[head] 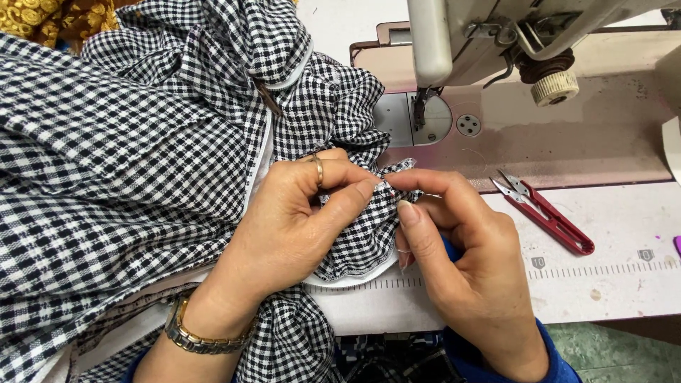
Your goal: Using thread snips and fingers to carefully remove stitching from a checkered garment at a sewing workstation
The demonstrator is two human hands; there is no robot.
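Note:
A large black-and-white checked cloth [120, 163] is heaped over the left of the sewing table. My left hand [298, 220], with a ring and a gold wristwatch, pinches a gathered fold of it near the white-edged hem [355, 278]. My right hand [454, 248] meets it from the right, thumb and forefinger nipping the same fold at its tip [389, 186]. The fingertips of both hands touch there. A thin thread trails by my right thumb.
A white sewing machine [454, 35] stands at the back, its needle and presser foot [423, 106] over the metal plate. Red thread snips [546, 213] lie to the right on the table [610, 276], near its printed ruler. Yellow patterned fabric [42, 18] shows top left.

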